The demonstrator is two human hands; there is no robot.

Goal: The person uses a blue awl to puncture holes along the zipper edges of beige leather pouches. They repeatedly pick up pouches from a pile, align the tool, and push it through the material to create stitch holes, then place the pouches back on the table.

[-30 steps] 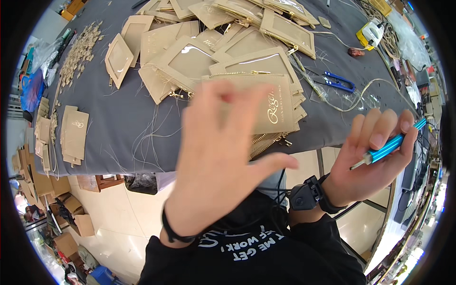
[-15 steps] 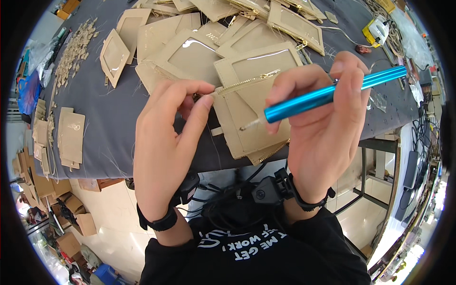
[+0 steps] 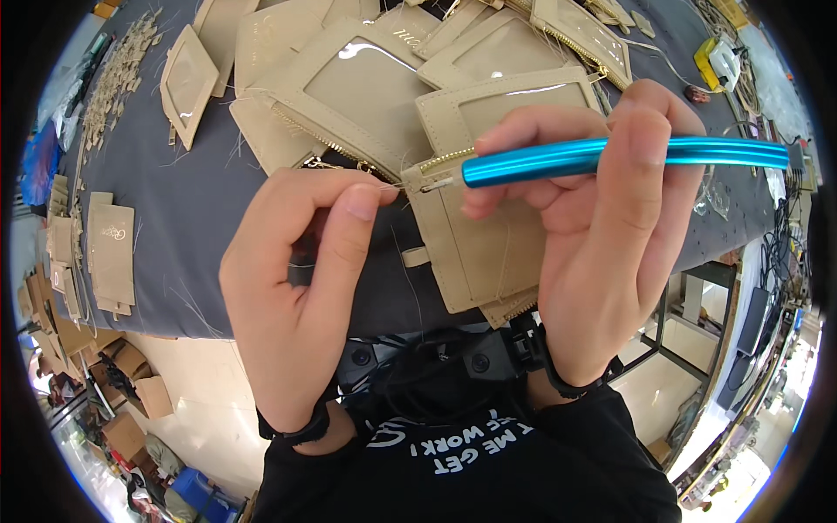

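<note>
My left hand [image 3: 292, 261] is closed in a pinch at the upper left corner of a beige zip card wallet [image 3: 475, 261]. Between its thumb and forefinger is a fine loose thread [image 3: 391, 186] that runs to that corner. My right hand [image 3: 602, 209] grips a shiny blue pen-shaped tool [image 3: 532, 163]. The tool's thin metal tip [image 3: 433, 185] is at the wallet's corner, close to the thread; whether they touch I cannot tell. A small tab [image 3: 417, 256] sticks out from the wallet's left edge. My right fingers hide part of the wallet's right side.
Several beige wallets with clear windows [image 3: 362, 83] lie heaped behind my hands on a dark-covered table [image 3: 183, 253]. Beige scraps [image 3: 113, 78] are piled at the far left, above flat beige pieces [image 3: 112, 253]. A yellow and white device [image 3: 719, 65] sits at the far right.
The tool's tip has moved from over the wallet's middle up and left to its corner. My left fingers have drawn slightly left, with the thread now stretched from them.
</note>
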